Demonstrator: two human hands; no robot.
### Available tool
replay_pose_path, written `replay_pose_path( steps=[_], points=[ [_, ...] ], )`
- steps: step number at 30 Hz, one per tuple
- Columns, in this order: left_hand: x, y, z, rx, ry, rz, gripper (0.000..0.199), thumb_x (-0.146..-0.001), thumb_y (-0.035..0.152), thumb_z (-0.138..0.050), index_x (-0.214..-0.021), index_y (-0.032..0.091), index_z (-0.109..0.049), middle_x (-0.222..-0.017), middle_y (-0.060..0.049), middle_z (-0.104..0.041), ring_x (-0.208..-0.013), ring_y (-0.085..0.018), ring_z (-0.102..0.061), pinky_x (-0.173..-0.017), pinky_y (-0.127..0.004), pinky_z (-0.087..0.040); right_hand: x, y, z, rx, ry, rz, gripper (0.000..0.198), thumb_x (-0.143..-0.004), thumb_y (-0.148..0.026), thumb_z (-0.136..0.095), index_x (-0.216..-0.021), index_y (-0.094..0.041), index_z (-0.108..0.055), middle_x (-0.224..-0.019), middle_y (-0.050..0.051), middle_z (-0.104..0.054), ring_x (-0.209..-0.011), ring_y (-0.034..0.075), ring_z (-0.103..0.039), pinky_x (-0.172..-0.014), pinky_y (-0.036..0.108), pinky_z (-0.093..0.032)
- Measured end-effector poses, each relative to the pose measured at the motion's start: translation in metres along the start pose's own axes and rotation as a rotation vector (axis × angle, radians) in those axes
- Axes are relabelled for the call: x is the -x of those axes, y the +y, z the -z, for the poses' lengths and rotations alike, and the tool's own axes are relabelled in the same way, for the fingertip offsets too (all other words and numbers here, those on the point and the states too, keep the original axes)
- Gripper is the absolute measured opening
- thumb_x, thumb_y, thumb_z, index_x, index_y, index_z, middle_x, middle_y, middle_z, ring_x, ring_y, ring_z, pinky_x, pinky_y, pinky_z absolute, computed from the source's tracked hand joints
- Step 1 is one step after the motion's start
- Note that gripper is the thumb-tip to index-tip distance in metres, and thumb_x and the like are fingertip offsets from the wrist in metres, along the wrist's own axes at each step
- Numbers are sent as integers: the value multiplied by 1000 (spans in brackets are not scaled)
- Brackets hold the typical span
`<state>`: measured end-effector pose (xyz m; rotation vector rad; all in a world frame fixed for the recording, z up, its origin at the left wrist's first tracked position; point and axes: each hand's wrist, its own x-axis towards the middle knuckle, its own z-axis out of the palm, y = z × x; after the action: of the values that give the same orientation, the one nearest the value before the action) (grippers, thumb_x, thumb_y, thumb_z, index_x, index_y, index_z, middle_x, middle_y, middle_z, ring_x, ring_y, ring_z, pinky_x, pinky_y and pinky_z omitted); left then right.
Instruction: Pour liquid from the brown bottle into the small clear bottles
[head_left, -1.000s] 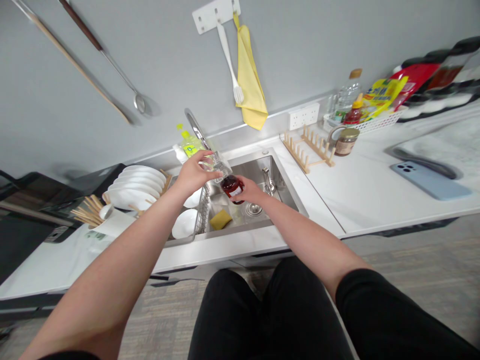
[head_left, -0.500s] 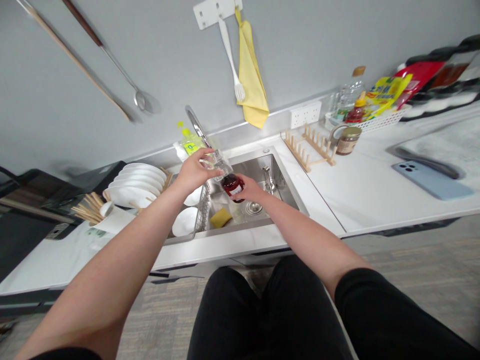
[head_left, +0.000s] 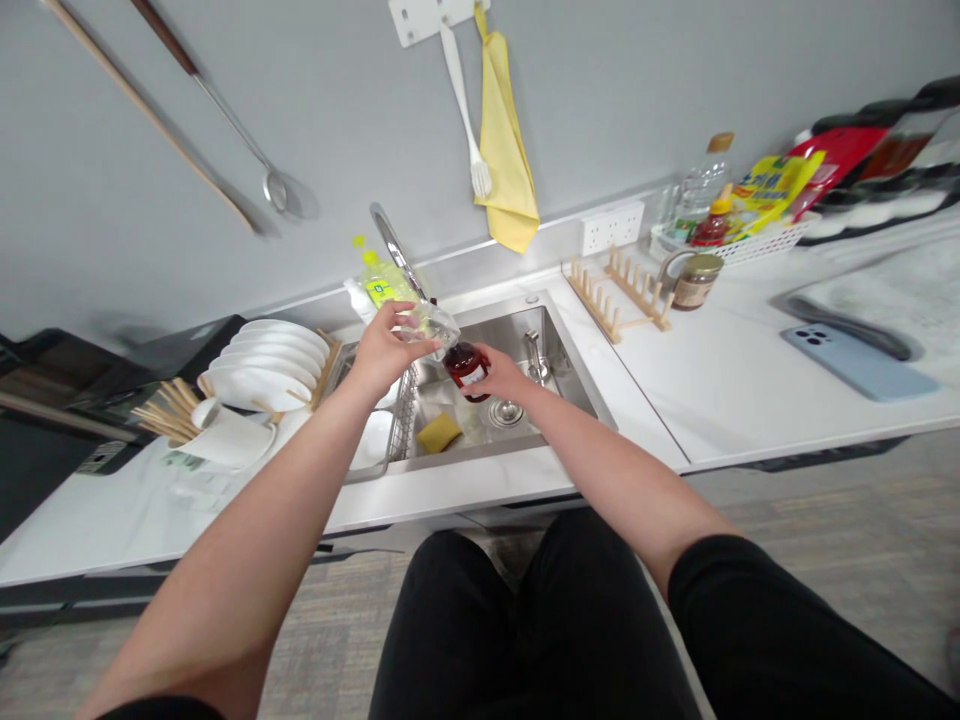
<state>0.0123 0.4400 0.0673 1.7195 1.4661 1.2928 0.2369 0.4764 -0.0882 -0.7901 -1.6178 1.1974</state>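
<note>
Over the sink [head_left: 577, 385], my left hand [head_left: 386, 345] is closed around a clear cup [head_left: 433, 326], which is tilted toward the bottle. My right hand [head_left: 499, 372] grips a small dark red bottle [head_left: 466, 370] with a white label. The bottle's top end is right by the cup; whether they touch I cannot tell. Behind the cup stands the curved metal faucet [head_left: 394, 243]. A yellow sponge [head_left: 439, 433] lies on the sink floor below my hands, beside the drain [head_left: 507, 412].
Left of the sink are a dish rack [head_left: 403, 430], stacked white plates [head_left: 262, 362] and a chopstick holder [head_left: 236, 437]. Dish soap [head_left: 379, 280] stands behind. A wooden rack [head_left: 619, 295], a jar [head_left: 697, 281] and a phone [head_left: 855, 362] are on the right counter.
The cup in my left hand has tipped further over and shifted slightly left. My right hand and the bottle have hardly moved. The camera view has shifted a little.
</note>
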Motion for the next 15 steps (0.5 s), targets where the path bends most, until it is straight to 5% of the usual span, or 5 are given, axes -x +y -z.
replay_pose_path(
  steps=[7, 15],
  points=[
    [34, -34, -7, 388, 67, 71, 90, -54, 35, -107, -133, 30, -64, -117, -3, -73, -108, -26, -80, -100, -46, -64, 0, 3, -2, 17, -14, 20, 101, -56, -36, -107, -150, -23, -72, -139, 11, -82, -129, 41, -78, -123, 60, -58],
    [126, -95, 0, 874, 74, 164, 53, -80, 67, -92, -121, 36, -80, -146, -7, -79, -156, -34, -63, -127, -57, -54, 5, 8, -3, 10, -70, 29, 105, -57, -42, -110, -152, -25, -69, -144, 9, -81, -135, 37, -77, -127, 55, -55]
  ],
)
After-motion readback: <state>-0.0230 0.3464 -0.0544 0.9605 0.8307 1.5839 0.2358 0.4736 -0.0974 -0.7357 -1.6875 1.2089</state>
